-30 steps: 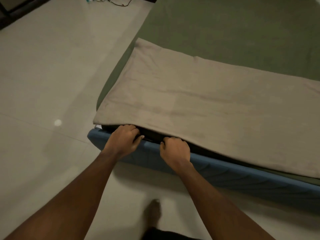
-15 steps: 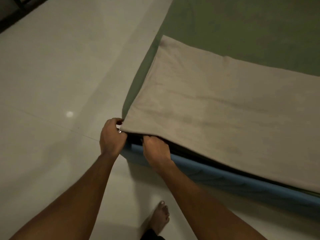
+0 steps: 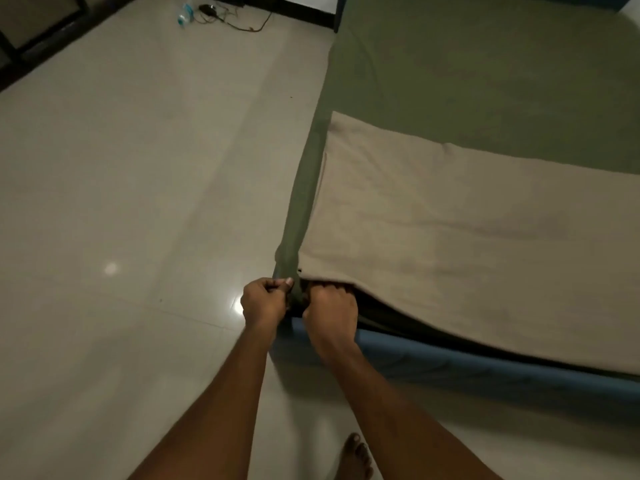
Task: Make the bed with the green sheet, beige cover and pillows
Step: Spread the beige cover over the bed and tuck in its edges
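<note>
The green sheet (image 3: 485, 81) covers the mattress on the right and hangs down its left side. A folded beige cover (image 3: 467, 244) lies across the near end of the bed. At the near left corner my left hand (image 3: 265, 301) grips the green sheet's corner, fingers curled round the cloth. My right hand (image 3: 330, 311) is curled beside it, gripping the sheet under the beige cover's edge. No pillows are in view.
The blue bed frame (image 3: 467, 368) runs along the near edge below the mattress. Pale tiled floor (image 3: 138, 185) spreads to the left. A plastic bottle (image 3: 185, 13) and a cable (image 3: 239, 24) lie on the floor far back. My bare foot (image 3: 355, 459) stands near the frame.
Both hands have shifted left along the near edge to the bed's corner. The left hand has gone from the cover's edge to gripping the green sheet's corner.
</note>
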